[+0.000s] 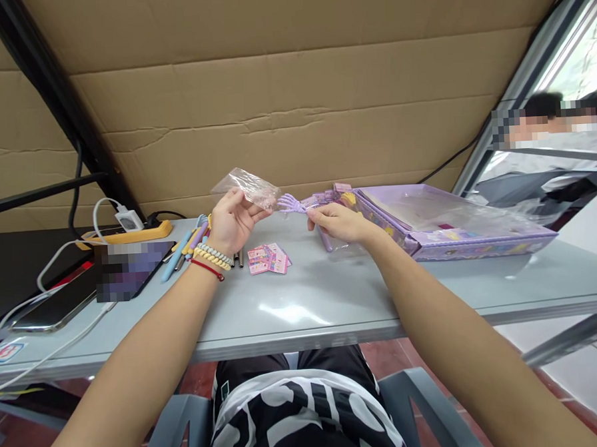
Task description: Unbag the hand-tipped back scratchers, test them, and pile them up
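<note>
My left hand (233,220) is closed on a clear plastic bag (249,186), held a little above the grey table (332,295). My right hand (338,221) pinches a purple skeleton-hand toy (293,203), whose bony fingers point at the open end of the bag. The two hands sit close together over the table's far middle. Beaded bracelets and a red string circle my left wrist.
Small pink cards (269,259) lie on the table below the hands. A purple gift box (443,226) with clear wrap sits at the right. Pens (182,249), a phone (57,306), a charger with cables (125,222) lie left. Cardboard wall behind; another person at far right.
</note>
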A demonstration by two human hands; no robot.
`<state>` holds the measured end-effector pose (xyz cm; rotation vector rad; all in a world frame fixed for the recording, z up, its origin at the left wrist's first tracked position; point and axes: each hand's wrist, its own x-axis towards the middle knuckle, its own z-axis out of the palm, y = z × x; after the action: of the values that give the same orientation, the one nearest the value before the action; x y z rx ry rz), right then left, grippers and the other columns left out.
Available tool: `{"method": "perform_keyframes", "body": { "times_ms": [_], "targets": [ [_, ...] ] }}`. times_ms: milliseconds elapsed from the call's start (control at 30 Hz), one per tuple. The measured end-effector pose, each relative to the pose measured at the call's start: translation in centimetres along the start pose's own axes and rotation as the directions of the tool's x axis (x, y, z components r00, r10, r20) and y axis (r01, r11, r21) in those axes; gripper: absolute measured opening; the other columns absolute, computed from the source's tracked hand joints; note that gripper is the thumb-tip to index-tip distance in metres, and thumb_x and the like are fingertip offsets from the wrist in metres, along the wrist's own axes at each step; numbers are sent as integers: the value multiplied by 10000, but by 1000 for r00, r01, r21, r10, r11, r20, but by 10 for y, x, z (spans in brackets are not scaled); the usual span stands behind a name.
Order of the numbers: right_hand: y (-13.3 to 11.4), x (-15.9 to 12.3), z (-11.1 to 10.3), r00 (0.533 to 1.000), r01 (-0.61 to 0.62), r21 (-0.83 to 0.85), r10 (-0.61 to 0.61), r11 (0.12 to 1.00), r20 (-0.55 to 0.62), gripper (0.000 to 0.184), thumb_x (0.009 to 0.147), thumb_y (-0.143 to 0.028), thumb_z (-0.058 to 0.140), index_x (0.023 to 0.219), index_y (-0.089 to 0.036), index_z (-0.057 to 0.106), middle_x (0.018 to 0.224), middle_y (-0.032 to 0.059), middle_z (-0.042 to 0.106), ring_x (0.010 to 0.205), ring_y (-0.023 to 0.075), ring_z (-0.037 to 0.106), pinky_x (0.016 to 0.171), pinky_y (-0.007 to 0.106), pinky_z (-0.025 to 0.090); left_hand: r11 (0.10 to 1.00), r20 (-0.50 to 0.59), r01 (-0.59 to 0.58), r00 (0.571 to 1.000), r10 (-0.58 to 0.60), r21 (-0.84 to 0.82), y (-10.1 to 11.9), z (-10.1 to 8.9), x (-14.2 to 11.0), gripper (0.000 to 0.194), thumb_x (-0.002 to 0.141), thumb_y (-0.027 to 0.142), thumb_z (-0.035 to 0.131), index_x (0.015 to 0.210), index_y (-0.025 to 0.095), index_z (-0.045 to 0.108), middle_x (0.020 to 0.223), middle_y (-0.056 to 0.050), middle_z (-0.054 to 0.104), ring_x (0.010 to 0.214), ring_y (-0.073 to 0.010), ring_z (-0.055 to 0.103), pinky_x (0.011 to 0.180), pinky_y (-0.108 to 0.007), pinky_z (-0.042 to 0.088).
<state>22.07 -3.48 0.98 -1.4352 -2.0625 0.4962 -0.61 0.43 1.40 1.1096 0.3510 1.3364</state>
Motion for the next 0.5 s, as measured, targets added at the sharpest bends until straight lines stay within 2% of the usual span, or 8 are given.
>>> {"method": "perform_keyframes", "body": {
  "times_ms": [100,200,400,500],
  "targets": [
    [-2,0,3,1000,10,16,-10,1000,-2,536,901,-562,315,740,-144,609,558,-25,401,513,93,372,549,249,292,997,-23,0,1000,-2,-82,-1,3,-2,156,763,279,565,705,185,455,754,-46,699,955,-279,683,859,-433,519],
    [-4,0,7,999,49,8,-49,999,-5,531,903,-556,310,727,-144,596,574,-23,410,527,95,382,559,248,299,996,-14,4,1000,-5,-88,-3,3,-1,135,760,284,540,710,186,462,790,-66,711,1000,-277,668,892,-445,500],
    [-6,1,14,997,78,23,-78,997,-18,538,901,-568,300,708,-150,579,585,-20,425,532,98,386,552,247,293,999,26,14,1000,-15,42,-8,8,-3,206,782,385,559,768,186,506,900,-104,711,955,-270,676,829,-446,532],
    [-9,2,18,995,92,33,-91,995,-47,533,902,-567,297,697,-153,562,582,-18,428,540,100,390,555,246,294,995,36,-1,999,-2,96,-13,14,-7,242,792,410,601,830,183,527,891,-86,702,890,-227,689,827,-415,538]
  ]
}}
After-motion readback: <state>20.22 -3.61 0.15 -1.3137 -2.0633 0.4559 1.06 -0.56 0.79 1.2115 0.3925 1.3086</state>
